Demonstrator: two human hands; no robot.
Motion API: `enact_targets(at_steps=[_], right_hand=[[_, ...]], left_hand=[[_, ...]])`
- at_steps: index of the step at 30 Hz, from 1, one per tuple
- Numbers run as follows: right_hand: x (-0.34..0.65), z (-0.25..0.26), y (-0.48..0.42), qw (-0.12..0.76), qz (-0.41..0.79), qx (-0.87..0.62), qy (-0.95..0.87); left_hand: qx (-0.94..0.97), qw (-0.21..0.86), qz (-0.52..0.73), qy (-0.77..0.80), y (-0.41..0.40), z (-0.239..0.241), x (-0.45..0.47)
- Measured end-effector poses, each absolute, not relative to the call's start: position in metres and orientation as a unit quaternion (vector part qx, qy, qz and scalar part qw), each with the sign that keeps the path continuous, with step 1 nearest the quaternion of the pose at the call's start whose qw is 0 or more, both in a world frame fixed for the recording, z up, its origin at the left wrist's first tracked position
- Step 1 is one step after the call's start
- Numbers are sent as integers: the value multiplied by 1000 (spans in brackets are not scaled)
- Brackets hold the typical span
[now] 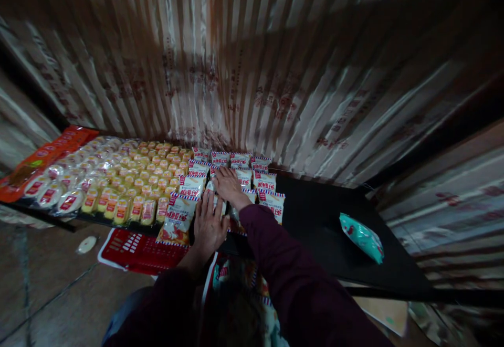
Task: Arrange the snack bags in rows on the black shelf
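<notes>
Rows of white snack bags [179, 220] with red lettering and striped edges lie on a black shelf [311, 216]. My left hand [208, 229] rests on a bag in the front rows, palm down with fingers stretched out. A little farther back, my right hand [228, 185] lies flat across another bag, its fingers also extended. Parts of the bags under both hands are hidden. Neither hand is wrapped round anything.
Yellow wrapped cakes [145, 181] and round white packs [71, 200] fill the shelf's left, beside an orange bag [43, 163]. A teal packet [361, 238] lies at right. Below is a red basket [145, 252]. Printed sheeting [236, 74] hangs behind.
</notes>
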State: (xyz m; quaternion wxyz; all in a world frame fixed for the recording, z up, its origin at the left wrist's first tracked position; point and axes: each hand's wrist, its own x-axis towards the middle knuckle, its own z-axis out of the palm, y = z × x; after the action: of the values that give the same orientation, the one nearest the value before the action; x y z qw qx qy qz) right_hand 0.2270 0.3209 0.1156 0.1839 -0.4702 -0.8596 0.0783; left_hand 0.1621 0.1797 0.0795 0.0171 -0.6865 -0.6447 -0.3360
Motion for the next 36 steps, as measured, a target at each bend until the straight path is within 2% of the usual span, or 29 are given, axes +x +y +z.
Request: enact_targets(at_steps=[3, 13, 25, 31, 36], right_hand=[[221, 113, 323, 165, 60, -469, -865], [223, 100, 307, 178, 45, -455, -871], [219, 114, 295, 139, 73, -470, -869], [219, 121, 323, 140, 40, -484, -863], [217, 126, 360, 86, 30, -538, -838]], left_hand=[[-694, 17, -334, -638, 181, 75, 160], [-704, 16, -325, -631, 173, 72, 153], [-678, 96, -298, -665, 164, 71, 156], [-666, 100, -308, -672, 173, 69, 157], [-663, 88, -304, -678, 178, 66, 156]])
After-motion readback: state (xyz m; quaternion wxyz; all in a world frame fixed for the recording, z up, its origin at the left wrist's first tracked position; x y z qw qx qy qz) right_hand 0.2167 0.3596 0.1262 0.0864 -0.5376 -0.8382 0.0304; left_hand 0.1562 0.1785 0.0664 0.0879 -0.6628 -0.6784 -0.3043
